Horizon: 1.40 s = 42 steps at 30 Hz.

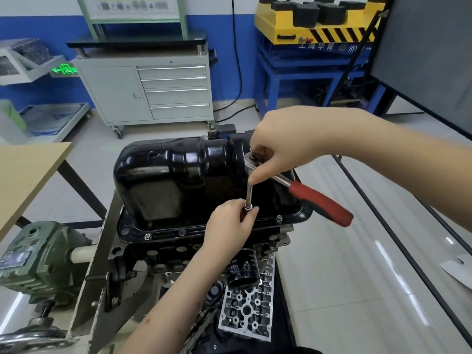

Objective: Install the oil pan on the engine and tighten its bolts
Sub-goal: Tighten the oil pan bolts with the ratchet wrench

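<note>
A glossy black oil pan (163,180) sits upside-up on the engine block (158,254), its flange (166,232) lying along the block's edge. Bolts (147,236) show in the near flange, one near the right corner (279,220). My right hand (278,146) grips the head of a ratchet wrench with a red handle (321,203) above the pan. A chrome extension bar (249,195) hangs down from the ratchet head. My left hand (229,223) pinches the bar's lower end, over the near flange.
A green gearbox (38,259) of the engine stand is at the left, a wooden table (28,172) above it. A black oil filter (242,272) and an aluminium cylinder head (247,310) lie below my left hand. A grey tool cabinet (153,90) stands behind.
</note>
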Each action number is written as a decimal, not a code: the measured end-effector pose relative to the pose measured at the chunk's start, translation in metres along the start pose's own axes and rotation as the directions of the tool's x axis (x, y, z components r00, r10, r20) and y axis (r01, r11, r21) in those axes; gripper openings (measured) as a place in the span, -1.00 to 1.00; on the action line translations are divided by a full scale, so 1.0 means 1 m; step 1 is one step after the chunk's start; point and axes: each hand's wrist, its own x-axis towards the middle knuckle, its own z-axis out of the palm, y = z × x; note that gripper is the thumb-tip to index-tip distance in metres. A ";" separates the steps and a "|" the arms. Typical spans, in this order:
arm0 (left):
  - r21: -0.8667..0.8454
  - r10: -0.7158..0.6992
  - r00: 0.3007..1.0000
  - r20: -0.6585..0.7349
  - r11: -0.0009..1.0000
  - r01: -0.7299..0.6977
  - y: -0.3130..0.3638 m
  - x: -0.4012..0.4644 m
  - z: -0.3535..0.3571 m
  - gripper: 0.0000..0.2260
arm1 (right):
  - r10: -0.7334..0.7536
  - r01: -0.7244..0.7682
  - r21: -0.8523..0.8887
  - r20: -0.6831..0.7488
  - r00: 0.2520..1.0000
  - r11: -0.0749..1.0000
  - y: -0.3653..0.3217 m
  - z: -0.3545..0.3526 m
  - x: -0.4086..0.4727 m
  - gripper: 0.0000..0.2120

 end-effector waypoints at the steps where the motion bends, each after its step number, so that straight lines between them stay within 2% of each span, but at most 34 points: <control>1: 0.007 0.011 1.000 0.004 1.000 -0.011 0.000 0.000 0.000 -0.75 | -0.012 0.012 0.030 -0.014 1.000 0.999 0.000 0.001 -0.001 -0.54; 6: 0.035 0.089 0.995 0.052 0.995 -0.091 -0.003 0.002 -0.004 -0.79 | -0.127 0.122 0.157 0.018 0.992 0.980 -0.001 -0.006 -0.003 -0.94; 9: 0.022 0.114 0.989 0.095 0.993 -0.117 -0.004 0.003 -0.008 -0.80 | -0.145 0.139 0.154 0.025 0.989 0.978 0.002 -0.008 -0.003 -0.76; 12: -0.010 0.067 0.995 0.080 0.998 -0.066 -0.005 0.001 -0.009 -0.81 | -0.131 0.128 0.124 0.013 0.991 0.984 0.002 -0.006 0.000 -0.84; 13: -0.029 0.042 0.997 0.063 0.999 -0.040 -0.004 0.000 -0.009 -0.82 | -0.110 0.109 0.103 0.011 0.994 0.989 0.002 -0.005 0.001 -0.81; 16: -0.063 -0.002 1.000 0.024 0.998 0.003 -0.002 -0.001 -0.006 -0.81 | -0.036 0.035 0.054 0.015 0.999 0.998 0.002 -0.002 0.002 -0.52; 18: -0.051 0.009 1.000 0.004 0.999 -0.009 -0.001 -0.002 -0.004 -0.77 | -0.027 0.026 0.095 0.010 1.000 0.995 0.001 0.001 0.001 -0.48; 20: -0.024 0.040 0.999 0.004 0.999 -0.039 -0.001 -0.002 -0.003 -0.76 | -0.058 0.059 0.121 -0.007 0.998 0.991 0.000 0.001 0.000 -0.56; 23: 0.008 0.083 0.995 0.048 0.996 -0.084 -0.004 0.001 -0.006 -0.78 | -0.138 0.135 0.163 0.007 0.990 0.977 -0.001 -0.003 -0.001 -0.87; 24: 0.010 0.097 0.993 0.062 0.995 -0.098 -0.004 0.002 -0.007 -0.78 | -0.149 0.145 0.172 0.010 0.989 0.974 0.000 -0.005 -0.002 -0.89; 27: 0.008 0.112 0.990 0.081 0.994 -0.113 -0.005 0.002 -0.008 -0.79 | -0.143 0.140 0.194 -0.002 0.990 0.971 0.001 -0.006 -0.001 -0.71; 30: -0.004 0.061 0.997 0.057 0.998 -0.061 -0.006 0.000 -0.007 -0.81 | -0.133 0.134 0.179 -0.013 0.991 0.975 0.001 -0.005 0.000 -0.78; 33: -0.043 0.009 0.999 0.036 0.999 -0.007 -0.005 -0.001 -0.005 -0.79 | -0.059 0.058 0.115 0.007 0.998 0.992 0.001 -0.001 0.001 -0.55; 35: -0.015 0.014 1.000 0.025 1.000 -0.014 -0.004 -0.002 -0.003 -0.76 | -0.033 0.033 0.112 -0.003 0.999 0.993 0.000 0.001 0.001 -0.47; 37: 0.028 0.037 0.999 0.025 0.999 -0.038 -0.004 -0.002 -0.001 -0.77 | -0.048 0.050 0.158 -0.019 0.999 0.986 0.000 0.002 0.000 -0.49; 41: 0.055 0.094 0.992 0.086 0.994 -0.099 -0.007 0.001 -0.006 -0.81 | -0.130 0.132 0.222 -0.023 0.991 0.966 0.001 -0.003 -0.002 -0.79; 42: 0.056 0.110 0.988 0.105 0.992 -0.116 -0.008 0.002 -0.008 -0.82 | -0.149 0.152 0.230 -0.030 0.988 0.961 0.001 -0.003 -0.002 -0.80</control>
